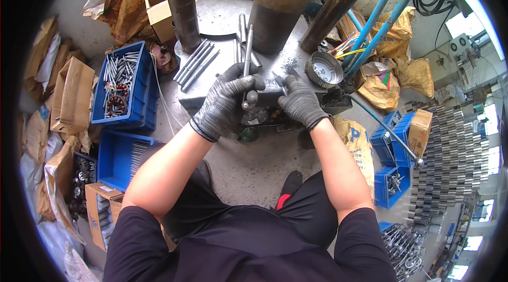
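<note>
My left hand (pixel 225 99), in a dark grey glove, is closed around a slim metal shaft (pixel 248 51). The shaft stands nearly upright, its thin tip pointing away and its lower end showing below my fingers. To the right, my gloved right hand (pixel 302 103) is curled with thumb and fingers close together at the front edge of the metal press table (pixel 194 103). What its fingertips hold is too small to name. Small metal bits (pixel 289 65) lie just beyond it. Several loose shafts (pixel 197 66) rest on the table left of my hands.
A thick metal cylinder (pixel 271 30) rises behind my hands, between two dark pillars (pixel 181 6). A round metal dish (pixel 324 69) sits at the table's right corner. Blue crates of shafts (pixel 123 85) stand at left, with more blue bins (pixel 392 180) at right.
</note>
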### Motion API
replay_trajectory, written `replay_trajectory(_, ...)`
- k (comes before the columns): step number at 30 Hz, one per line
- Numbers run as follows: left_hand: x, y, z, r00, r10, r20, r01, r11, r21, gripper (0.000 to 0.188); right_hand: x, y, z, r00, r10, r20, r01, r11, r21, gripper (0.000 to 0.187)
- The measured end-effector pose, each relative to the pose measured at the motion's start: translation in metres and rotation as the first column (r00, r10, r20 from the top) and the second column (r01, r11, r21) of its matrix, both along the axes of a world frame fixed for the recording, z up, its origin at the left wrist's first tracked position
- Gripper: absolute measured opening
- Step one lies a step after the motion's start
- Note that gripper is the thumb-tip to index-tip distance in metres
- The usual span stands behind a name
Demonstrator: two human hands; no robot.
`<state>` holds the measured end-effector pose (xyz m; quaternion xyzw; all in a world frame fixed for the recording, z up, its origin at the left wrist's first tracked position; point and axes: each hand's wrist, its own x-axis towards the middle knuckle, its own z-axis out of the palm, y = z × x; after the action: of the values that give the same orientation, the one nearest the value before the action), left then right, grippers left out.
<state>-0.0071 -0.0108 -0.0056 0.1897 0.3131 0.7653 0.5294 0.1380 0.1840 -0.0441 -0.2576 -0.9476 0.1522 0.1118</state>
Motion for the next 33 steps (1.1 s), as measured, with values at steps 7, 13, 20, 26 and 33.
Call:
replay_trajectory(7, -0.004, -0.002, -0.004, 0.997, 0.048, -0.057, -0.051, 0.998, -0.047, 0.034, -0.011, 0.003, 0.015, 0.999, 0.027, 0.039, -0.023, 0.993, -0.119, 0.046)
replay_trajectory(13, 0.004, 0.004, -0.002, 0.990, 0.050, -0.130, -0.066, 0.990, -0.124, 0.036, -0.015, 0.038, 0.018, 0.986, -0.070, 0.150, 0.080, 0.995, -0.063, 0.064)
replay_trajectory(20, 0.009, 0.014, -0.021, 0.998, 0.006, -0.066, -0.009, 0.999, -0.042, 0.038, -0.038, 0.059, 0.013, 0.955, -0.110, 0.275, 0.137, 0.987, -0.080, 0.068)
replay_trajectory(26, 0.008, 0.013, -0.030, 0.995, -0.020, -0.095, 0.013, 0.998, -0.065, 0.038, -0.032, 0.038, 0.016, 0.972, -0.102, 0.212, 0.079, 0.990, 0.113, 0.060)
replay_trajectory(33, 0.004, 0.011, -0.032, 0.998, 0.015, -0.068, -0.021, 0.996, -0.082, 0.035, 0.001, 0.022, 0.008, 0.997, -0.071, -0.020, 0.073, 0.993, 0.097, 0.031)
